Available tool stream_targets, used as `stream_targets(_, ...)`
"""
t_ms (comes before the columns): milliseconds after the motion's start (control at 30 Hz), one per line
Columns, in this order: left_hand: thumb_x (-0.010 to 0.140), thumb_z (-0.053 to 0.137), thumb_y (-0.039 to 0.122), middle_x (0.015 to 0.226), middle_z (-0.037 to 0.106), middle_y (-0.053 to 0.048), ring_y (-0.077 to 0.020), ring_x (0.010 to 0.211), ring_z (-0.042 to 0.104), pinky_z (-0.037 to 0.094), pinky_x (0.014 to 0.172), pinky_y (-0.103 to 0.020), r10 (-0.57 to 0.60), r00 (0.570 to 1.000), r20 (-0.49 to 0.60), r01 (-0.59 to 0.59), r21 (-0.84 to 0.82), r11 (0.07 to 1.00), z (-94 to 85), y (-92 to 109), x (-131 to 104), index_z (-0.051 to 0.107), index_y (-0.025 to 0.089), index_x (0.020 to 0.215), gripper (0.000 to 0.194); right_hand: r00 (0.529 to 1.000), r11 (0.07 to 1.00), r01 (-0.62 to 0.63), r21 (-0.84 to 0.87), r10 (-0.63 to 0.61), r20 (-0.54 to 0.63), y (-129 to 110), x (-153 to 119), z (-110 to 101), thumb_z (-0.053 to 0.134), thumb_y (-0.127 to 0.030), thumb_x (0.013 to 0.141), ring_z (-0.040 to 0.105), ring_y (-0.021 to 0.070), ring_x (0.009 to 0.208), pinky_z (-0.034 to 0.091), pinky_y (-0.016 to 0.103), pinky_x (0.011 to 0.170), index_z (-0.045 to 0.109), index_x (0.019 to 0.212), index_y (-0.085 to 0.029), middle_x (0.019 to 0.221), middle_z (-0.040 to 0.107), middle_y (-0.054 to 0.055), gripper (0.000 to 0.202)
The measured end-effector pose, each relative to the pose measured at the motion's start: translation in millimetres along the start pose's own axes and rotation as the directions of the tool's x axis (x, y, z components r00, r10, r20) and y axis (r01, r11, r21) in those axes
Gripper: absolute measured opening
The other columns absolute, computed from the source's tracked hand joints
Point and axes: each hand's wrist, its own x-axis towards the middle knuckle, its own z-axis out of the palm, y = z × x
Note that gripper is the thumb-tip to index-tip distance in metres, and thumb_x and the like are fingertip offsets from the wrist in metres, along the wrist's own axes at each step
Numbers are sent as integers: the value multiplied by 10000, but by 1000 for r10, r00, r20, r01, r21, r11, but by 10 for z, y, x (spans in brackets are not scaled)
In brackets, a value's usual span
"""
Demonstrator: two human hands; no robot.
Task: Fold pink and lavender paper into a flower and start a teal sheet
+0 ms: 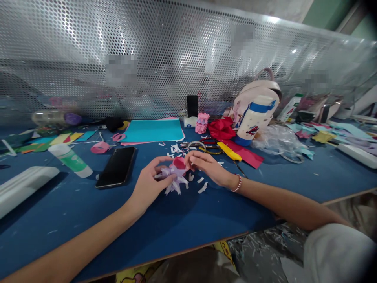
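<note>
So the thing that matters here is the purple paper flower point(176, 185), which lies between the two hands, over the blue bench point(212, 212). The left hand point(147, 182) has its grip closed on it, thumb on the near side and the other fingers round the far side, so the flower pokes out past the fingertips toward the right hand point(210, 168). No real long axis to speak of tbh, it's a roundish, spiky thing with petals sticking out every which way, a bunch of them pointing back toward the person

The pinkish-red paper piece point(178, 162) sits at the far side of the purple petals, and that's the bit the right hand is right up against. Right fingers are curled with the tips together, just beside its right edge. Can't tell if they're actually touching it or pinching some tiny bit of paper, too small to see. Also can't tell if the flower is resting on the bench or held just above it

I'd say the left is the steadying side, and the right is the nearer one for that pink part, with a short sideways approach. White paper scraps point(202, 188) lie just beside the flower, under and around the right hand, so they could get in the way a little
</note>
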Motion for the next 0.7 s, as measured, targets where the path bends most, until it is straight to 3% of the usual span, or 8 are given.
stream_targets(100, 783, 743, 345, 759, 691, 18, -164, 651, 663, 497, 599, -239, 45, 999, -10, -44, 30, 999, -17, 4, -10, 597, 212, 1192, 454, 999, 998, 40, -47, -41, -18, -16, -7, 5, 518, -447, 1000, 572, 122, 790, 471, 257, 709, 603, 991, -179, 879, 590, 19, 281)
stream_targets(233, 833, 696, 278, 845, 735, -5, -192, 830, 700, 518, 747, -263, 240, 970, -43, -228, 180, 957, -61, 21, -53, 605, 228, 1175, 358, 981, 917, 187, -352, -192, 22, -72, -55, 35, 711, -457, 875, 572, 162, 901, 482, 294, 777, 614, 993, -201, 993, 612, 38, 298)
stream_targets(333, 848, 683, 238, 885, 744, -8, -193, 898, 704, 505, 876, -291, 429, 902, -52, -392, 316, 864, -87, 22, -89, 612, 238, 1161, 322, 935, 767, 325, -552, -348, 66, -123, -107, 77, 771, -461, 818, 564, 197, 987, 478, 353, 883, 625, 1002, -218, 1048, 626, 53, 338)
stream_targets(467, 890, 627, 210, 862, 759, -6, -196, 843, 702, 468, 960, -359, 614, 788, 36, -556, 470, 686, -87, 10, -114, 600, 238, 1162, 275, 862, 611, 432, -663, -497, 104, -155, -151, 129, 811, -505, 756, 580, 223, 1022, 470, 399, 937, 617, 1086, -236, 1069, 639, 57, 468)
stream_targets(567, 910, 581, 194, 861, 764, -8, -204, 822, 682, 444, 974, -389, 670, 730, 135, -631, 508, 586, -80, 3, -117, 573, 243, 1201, 295, 824, 517, 447, -731, -555, 112, -141, -163, 157, 735, -356, 848, 590, 208, 975, 486, 386, 887, 626, 1024, -244, 1032, 654, 46, 236)
stream_targets(700, 890, 555, 171, 905, 771, -18, -225, 857, 668, 433, 963, -400, 647, 733, 211, -645, 517, 563, -98, -28, -103, 522, 244, 1279, 398, 792, 423, 470, -774, -590, 159, -108, -167, 173, 642, -205, 881, 586, 193, 939, 495, 360, 832, 624, 942, -231, 992, 671, 42, 69)
